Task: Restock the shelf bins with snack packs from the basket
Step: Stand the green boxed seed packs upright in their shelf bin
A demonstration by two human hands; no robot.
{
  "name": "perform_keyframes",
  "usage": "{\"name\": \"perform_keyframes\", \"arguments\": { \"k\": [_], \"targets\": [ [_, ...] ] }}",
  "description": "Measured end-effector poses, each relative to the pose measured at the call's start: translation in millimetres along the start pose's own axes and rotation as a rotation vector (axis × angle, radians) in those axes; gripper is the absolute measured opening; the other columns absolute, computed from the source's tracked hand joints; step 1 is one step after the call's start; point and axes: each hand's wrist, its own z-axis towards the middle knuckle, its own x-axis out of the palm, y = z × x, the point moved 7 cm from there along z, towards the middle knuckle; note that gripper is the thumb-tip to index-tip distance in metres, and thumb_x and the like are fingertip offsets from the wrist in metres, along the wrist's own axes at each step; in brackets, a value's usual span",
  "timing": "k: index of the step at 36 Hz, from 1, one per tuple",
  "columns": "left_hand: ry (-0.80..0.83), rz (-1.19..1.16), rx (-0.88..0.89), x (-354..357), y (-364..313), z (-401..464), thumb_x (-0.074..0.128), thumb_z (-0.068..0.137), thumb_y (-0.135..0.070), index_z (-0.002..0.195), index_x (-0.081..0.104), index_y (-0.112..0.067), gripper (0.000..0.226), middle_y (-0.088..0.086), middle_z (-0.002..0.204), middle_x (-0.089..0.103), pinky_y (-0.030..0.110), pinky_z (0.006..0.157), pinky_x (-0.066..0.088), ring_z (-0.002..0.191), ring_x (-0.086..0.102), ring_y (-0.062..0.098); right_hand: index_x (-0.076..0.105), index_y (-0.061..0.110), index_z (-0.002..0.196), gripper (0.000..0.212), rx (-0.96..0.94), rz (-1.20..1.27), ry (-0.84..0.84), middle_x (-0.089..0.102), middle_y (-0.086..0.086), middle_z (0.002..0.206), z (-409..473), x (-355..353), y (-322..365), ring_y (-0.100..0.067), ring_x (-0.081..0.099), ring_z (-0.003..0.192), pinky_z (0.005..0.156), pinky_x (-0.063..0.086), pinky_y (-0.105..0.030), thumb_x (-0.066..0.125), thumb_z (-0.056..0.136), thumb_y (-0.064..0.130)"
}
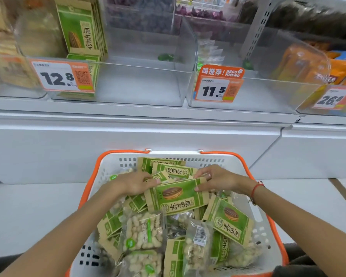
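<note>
A white basket with an orange rim (265,214) sits low in front of me, full of green sunflower-seed packs and clear peanut packs (142,230). My left hand (134,182) and my right hand (216,179) both hold the top edge of one green seed pack (178,196) lying on the pile. My left hand pinches its left corner, and my right hand grips its right corner. Above, a clear shelf bin (140,84) tagged 12.8 holds several upright green seed packs (80,31) at its left side.
A second clear bin (248,92) tagged 11.5 stands to the right, with a few pale packs at its back. Further right, a bin holds orange packs (306,64). A white shelf ledge (148,134) runs between the bins and the basket.
</note>
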Motion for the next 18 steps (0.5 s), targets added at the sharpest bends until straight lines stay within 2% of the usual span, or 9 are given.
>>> {"name": "perform_keyframes", "arguments": {
  "k": [2, 4, 6, 8, 10, 12, 14, 16, 18],
  "targets": [
    [-0.016, 0.025, 0.003, -1.0, -3.1, -1.6, 0.022, 0.098, -0.055, 0.138, 0.046, -0.020, 0.058, 0.005, 0.149, 0.039, 0.038, 0.108, 0.034, 0.131, 0.042, 0.024, 0.065, 0.012, 0.107, 0.029, 0.031, 0.051, -0.021, 0.063, -0.010, 0.118, 0.0, -12.3, -7.6, -0.025, 0.062, 0.086, 0.066, 0.052, -0.027, 0.076, 0.080, 0.014],
    [-0.018, 0.141, -0.015, 0.2, -1.9, -0.3, 0.029, 0.099, -0.051, 0.140, 0.043, -0.020, 0.053, 0.005, 0.147, 0.041, 0.037, 0.106, 0.037, 0.129, 0.045, 0.022, 0.065, 0.007, 0.107, 0.027, 0.047, 0.064, -0.087, 0.067, -0.012, 0.109, 0.5, -24.8, -12.3, -0.024, 0.066, 0.081, 0.058, 0.053, -0.021, 0.074, 0.081, 0.011],
    [0.015, 0.293, -0.061, 8.6, 2.5, 2.2, 0.041, 0.094, -0.056, 0.149, 0.025, -0.024, 0.065, 0.003, 0.152, 0.035, 0.042, 0.109, 0.033, 0.134, 0.039, 0.024, 0.063, 0.013, 0.099, 0.022, 0.056, -0.064, -0.198, 0.060, -0.006, 0.109, 1.7, -36.9, -15.9, -0.023, 0.064, 0.091, 0.067, 0.054, -0.024, 0.075, 0.080, 0.012],
    [-0.002, 0.436, -0.098, 15.4, 3.9, 3.4, 0.048, 0.088, -0.063, 0.151, 0.016, -0.028, 0.079, 0.002, 0.150, 0.037, 0.046, 0.111, 0.031, 0.134, 0.040, 0.025, 0.061, 0.019, 0.095, 0.025, 0.077, -0.244, -0.245, 0.053, -0.006, 0.122, 6.0, -40.9, -22.1, -0.025, 0.058, 0.105, 0.084, 0.050, -0.032, 0.078, 0.077, 0.019],
    [-0.025, 0.525, -0.100, 19.5, 3.7, 4.8, 0.054, 0.080, -0.069, 0.152, 0.012, -0.031, 0.091, 0.002, 0.150, 0.037, 0.048, 0.112, 0.026, 0.134, 0.040, 0.026, 0.061, 0.018, 0.097, 0.030, 0.114, -0.273, -0.204, 0.051, -0.004, 0.124, 5.7, -35.4, -26.2, -0.021, 0.055, 0.102, 0.080, 0.047, -0.029, 0.080, 0.075, 0.021],
    [-0.010, 0.569, -0.102, 20.9, 5.4, 2.7, 0.059, 0.074, -0.071, 0.152, 0.006, -0.033, 0.102, 0.005, 0.152, 0.032, 0.050, 0.113, 0.022, 0.136, 0.036, 0.028, 0.064, 0.006, 0.106, 0.038, 0.141, -0.172, -0.142, 0.052, 0.001, 0.113, 0.1, -29.3, -26.1, -0.018, 0.057, 0.095, 0.074, 0.046, -0.023, 0.081, 0.074, 0.017],
    [-0.040, 0.551, -0.083, 17.2, 6.7, 2.2, 0.065, 0.072, -0.067, 0.151, 0.008, -0.034, 0.103, 0.006, 0.150, 0.035, 0.049, 0.113, 0.023, 0.135, 0.037, 0.028, 0.066, -0.006, 0.110, 0.043, 0.148, 0.052, -0.067, 0.068, -0.002, 0.099, -5.0, -25.3, -27.7, -0.019, 0.065, 0.087, 0.068, 0.051, -0.020, 0.080, 0.074, 0.012],
    [-0.112, 0.467, -0.047, 9.4, 5.5, 0.9, 0.072, 0.069, -0.060, 0.149, 0.018, -0.034, 0.100, 0.001, 0.143, 0.046, 0.047, 0.113, 0.024, 0.130, 0.043, 0.024, 0.066, -0.007, 0.110, 0.038, 0.130, 0.285, -0.019, 0.073, -0.012, 0.101, -10.2, -25.6, -27.3, -0.023, 0.070, 0.093, 0.077, 0.057, -0.023, 0.076, 0.077, 0.010],
    [-0.202, 0.324, -0.014, -1.8, 4.5, -1.5, 0.075, 0.070, -0.052, 0.144, 0.031, -0.035, 0.088, -0.006, 0.120, 0.062, 0.041, 0.110, 0.029, 0.116, 0.055, 0.018, 0.066, -0.001, 0.112, 0.034, 0.091, 0.417, 0.006, 0.071, -0.013, 0.108, -15.4, -31.0, -25.3, -0.025, 0.068, 0.101, 0.089, 0.055, -0.033, 0.070, 0.082, 0.013]
  ]
}}
